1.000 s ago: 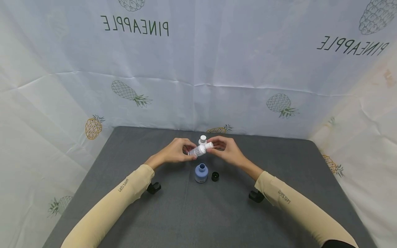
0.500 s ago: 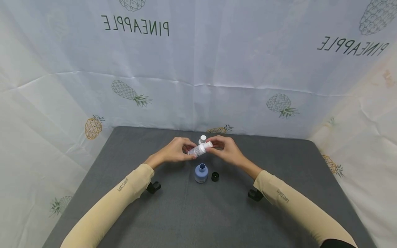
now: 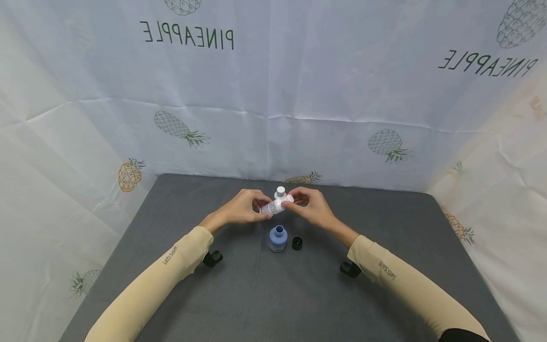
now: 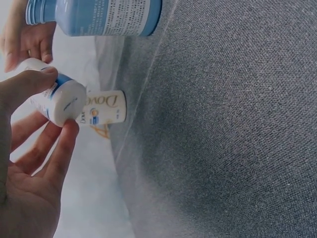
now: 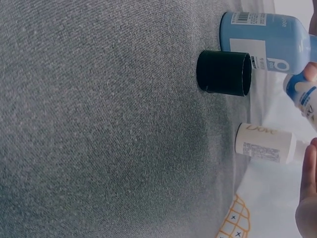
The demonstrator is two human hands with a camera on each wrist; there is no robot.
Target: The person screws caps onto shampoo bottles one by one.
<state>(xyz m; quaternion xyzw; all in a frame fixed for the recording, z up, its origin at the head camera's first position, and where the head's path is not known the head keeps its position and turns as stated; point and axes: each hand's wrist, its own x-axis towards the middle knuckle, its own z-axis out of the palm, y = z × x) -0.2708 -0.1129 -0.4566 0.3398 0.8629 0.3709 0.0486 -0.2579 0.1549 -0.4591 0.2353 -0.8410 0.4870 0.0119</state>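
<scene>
In the head view my left hand [image 3: 247, 207] grips a small white bottle [image 3: 271, 207] by its lower body, tilted with its base to the left. The left wrist view has the thumb on one side of this bottle [image 4: 67, 101] and fingers on the other. My right hand [image 3: 314, 207] pinches the bottle's white cap [image 3: 290, 198]. Behind them stands a second white bottle [image 3: 280, 192], lettered "Dove" in the right wrist view. Nearer the body is an uncapped blue bottle [image 3: 278, 240], upright, with a black cap [image 3: 297, 243] lying to its right.
A grey cloth-covered table [image 3: 273, 299] lies under everything. A white curtain [image 3: 273, 85] printed with pineapples hangs along its back and sides. Black wrist mounts [image 3: 212, 259] sit below both sleeves.
The right hand's fingers have shifted around the cap, the thumb now lying more over it. The left hand keeps its hold, and the standing bottles and black cap stay where they were.
</scene>
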